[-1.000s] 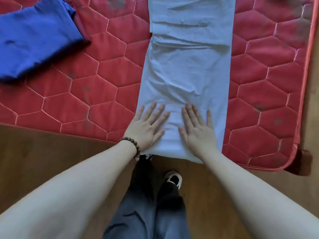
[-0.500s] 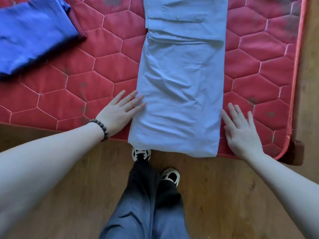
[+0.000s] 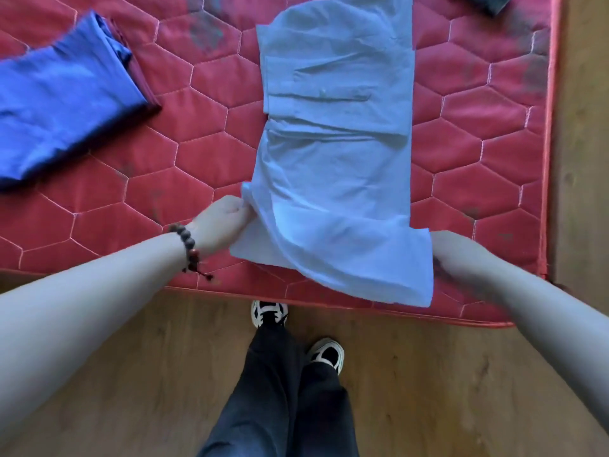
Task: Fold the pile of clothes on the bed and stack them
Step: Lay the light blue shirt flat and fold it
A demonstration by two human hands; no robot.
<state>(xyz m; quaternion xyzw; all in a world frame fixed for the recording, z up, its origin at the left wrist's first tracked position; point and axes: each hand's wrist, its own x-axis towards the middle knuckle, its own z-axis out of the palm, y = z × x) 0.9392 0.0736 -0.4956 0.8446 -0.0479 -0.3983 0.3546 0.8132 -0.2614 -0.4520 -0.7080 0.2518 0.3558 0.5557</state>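
A light blue shirt (image 3: 336, 166) lies lengthwise on the red quilted mattress (image 3: 204, 150), folded into a long strip. Its near end is lifted off the mattress and bunched. My left hand (image 3: 220, 222), with a bead bracelet at the wrist, grips the near left corner of the shirt. My right hand (image 3: 454, 255) holds the near right corner, partly hidden behind the cloth and blurred. A folded dark blue garment (image 3: 62, 103) rests on the mattress at the far left, on top of a maroon one whose edge shows.
The mattress's near edge (image 3: 329, 305) runs just in front of my feet (image 3: 270, 311) on the wooden floor (image 3: 131, 374). Its right edge is close to the shirt. A dark item (image 3: 487, 0) peeks in at the top right.
Both hands went from flat on the shirt, to flat on the mattress beside it, to gripping its near corners. The near end has risen off the mattress.
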